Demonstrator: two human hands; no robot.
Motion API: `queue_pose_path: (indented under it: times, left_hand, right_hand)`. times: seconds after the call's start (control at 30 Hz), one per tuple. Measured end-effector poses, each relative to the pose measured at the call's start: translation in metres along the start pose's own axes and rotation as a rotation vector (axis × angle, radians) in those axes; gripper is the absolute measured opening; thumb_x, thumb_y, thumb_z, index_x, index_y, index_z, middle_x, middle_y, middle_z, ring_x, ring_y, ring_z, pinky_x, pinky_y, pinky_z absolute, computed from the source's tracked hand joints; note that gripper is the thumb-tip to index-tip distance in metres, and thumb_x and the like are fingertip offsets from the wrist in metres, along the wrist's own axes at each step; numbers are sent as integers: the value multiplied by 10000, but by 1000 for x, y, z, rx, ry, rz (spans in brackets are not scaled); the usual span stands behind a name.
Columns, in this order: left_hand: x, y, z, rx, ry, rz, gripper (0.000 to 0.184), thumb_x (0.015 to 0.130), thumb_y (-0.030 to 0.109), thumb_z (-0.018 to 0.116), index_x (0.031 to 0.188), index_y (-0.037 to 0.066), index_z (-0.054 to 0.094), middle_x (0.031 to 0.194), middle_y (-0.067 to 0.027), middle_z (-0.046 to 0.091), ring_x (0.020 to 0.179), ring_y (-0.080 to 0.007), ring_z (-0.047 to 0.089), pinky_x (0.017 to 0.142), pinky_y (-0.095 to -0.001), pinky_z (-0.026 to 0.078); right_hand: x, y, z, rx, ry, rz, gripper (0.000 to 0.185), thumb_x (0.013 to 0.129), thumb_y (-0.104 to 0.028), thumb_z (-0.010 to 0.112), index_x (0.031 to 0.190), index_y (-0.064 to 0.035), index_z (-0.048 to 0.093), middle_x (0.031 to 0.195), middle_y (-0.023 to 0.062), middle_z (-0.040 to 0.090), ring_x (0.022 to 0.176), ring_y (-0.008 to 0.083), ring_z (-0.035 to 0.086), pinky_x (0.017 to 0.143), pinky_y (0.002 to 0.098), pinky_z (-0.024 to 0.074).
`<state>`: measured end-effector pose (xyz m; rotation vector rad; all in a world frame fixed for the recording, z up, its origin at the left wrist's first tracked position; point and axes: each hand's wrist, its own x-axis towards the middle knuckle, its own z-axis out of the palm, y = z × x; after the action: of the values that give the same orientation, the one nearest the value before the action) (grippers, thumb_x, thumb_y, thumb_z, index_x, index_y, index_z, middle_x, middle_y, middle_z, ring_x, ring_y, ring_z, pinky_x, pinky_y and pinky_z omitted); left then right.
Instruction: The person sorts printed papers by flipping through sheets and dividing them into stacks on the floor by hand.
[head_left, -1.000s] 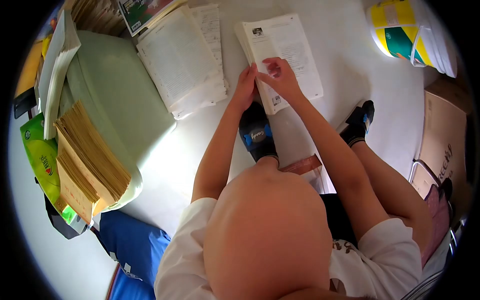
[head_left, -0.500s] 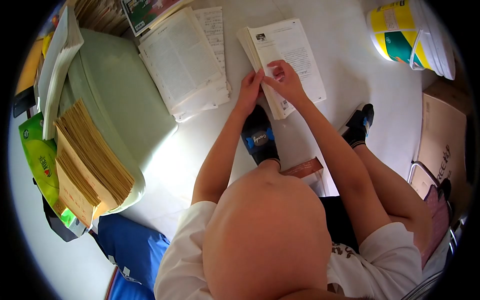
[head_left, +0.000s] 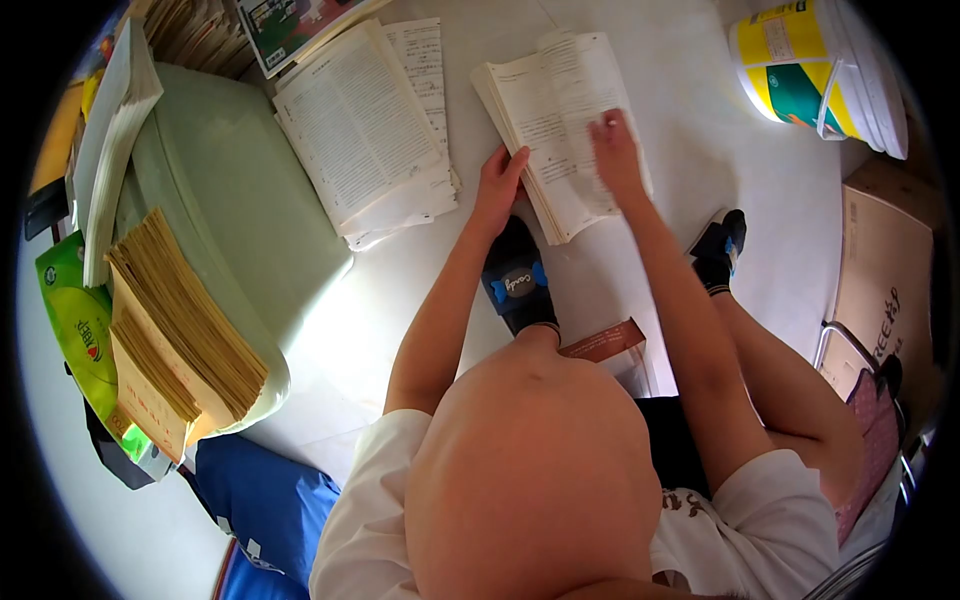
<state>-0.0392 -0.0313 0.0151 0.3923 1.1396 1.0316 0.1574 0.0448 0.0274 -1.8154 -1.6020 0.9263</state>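
Note:
On the floor before me lies a thick coverless book [head_left: 548, 205] of printed pages. My left hand [head_left: 499, 185] grips its left edge, thumb on top and the other fingers partly hidden beside the pages. Over the right half, my right hand [head_left: 617, 158] is closed at the edge of a raised page [head_left: 572, 85], which curves up from the book. Motion blurs the right fingers and the page somewhat. A dark shoe with a blue bow [head_left: 517, 280] is just below the book.
Loose printed sheets [head_left: 355, 130] lie left of the book. Farther left, a pale green bin [head_left: 225, 170] carries a bundle of yellowed papers [head_left: 190, 320]. A yellow, green and white bucket [head_left: 800, 75] and a cardboard box [head_left: 870, 260] are on the right.
My right hand has moved away from the left hand, to the right, and a page has lifted with it. The left hand stays at the book's left edge.

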Motion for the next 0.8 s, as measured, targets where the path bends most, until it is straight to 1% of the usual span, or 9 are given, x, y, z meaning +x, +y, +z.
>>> queue_pose_path:
  times: [0.1,0.23,0.33,0.43,0.5,0.53,0.63,0.73,0.8]
  left_hand:
    - [1,-5,-1,-38,3,30,445,1033,339,608,1351,31,565,1131,-57,683,955,-129,681,760,-299,600]
    - [-2,1,4,13,30,5,427,1032,342,606,1343,51,572,1142,-41,667,981,-114,649,755,-296,561]
    - [-2,1,5,-11,25,10,430,1030,338,609,1342,45,570,1144,-35,666,975,-107,646,752,-291,559]
    - [-3,4,5,15,28,0,424,1029,335,613,1341,50,573,1132,-25,670,958,-99,647,743,-277,556]
    - [-5,7,7,24,32,4,420,1028,334,616,1342,58,572,1116,-17,676,943,-94,653,729,-266,555]
    - [-5,6,6,26,35,3,420,1028,334,616,1342,58,572,1116,-17,676,943,-94,653,729,-266,555]
    - [-1,0,2,6,26,23,433,1038,302,599,1383,45,551,1175,-54,673,1013,-132,674,772,-303,605]
    - [-1,-1,2,0,1,33,437,1039,312,599,1387,54,549,1178,-52,670,1027,-130,667,781,-306,601]
    - [-1,1,2,48,8,9,445,1045,340,590,1384,55,547,1180,-56,671,1033,-132,668,789,-311,605]
  right_hand:
    - [44,5,-61,-147,113,64,268,999,-207,605,1231,-73,599,959,183,725,900,355,707,810,465,536]
    - [87,16,-128,-415,492,-224,350,995,-142,595,1343,-121,620,1124,164,742,1006,327,714,882,426,538]
    - [85,-27,-151,-424,485,-429,385,1006,-78,543,1380,-143,604,1230,125,718,1106,322,684,981,417,512]
    - [88,-13,-138,-363,434,-482,433,1010,-19,491,1405,-163,594,1354,89,662,1232,309,627,1060,403,477]
    - [85,14,-119,-373,325,-378,450,1004,-11,493,1418,-168,579,1431,66,612,1317,286,571,1103,377,451]
    - [80,25,-107,-383,248,-310,451,1011,-39,488,1445,-149,545,1471,81,576,1354,277,540,1125,370,433]
    - [69,108,-63,-566,96,-459,443,1029,-133,489,1463,-46,492,1561,187,445,1436,394,419,1152,442,403]
    - [45,86,-52,-738,151,-351,471,1006,-133,542,1464,-39,480,1594,220,376,1452,435,375,1146,469,406]
    - [57,92,-44,-605,173,-355,483,993,-132,571,1459,-45,484,1590,219,382,1444,427,391,1151,463,400]
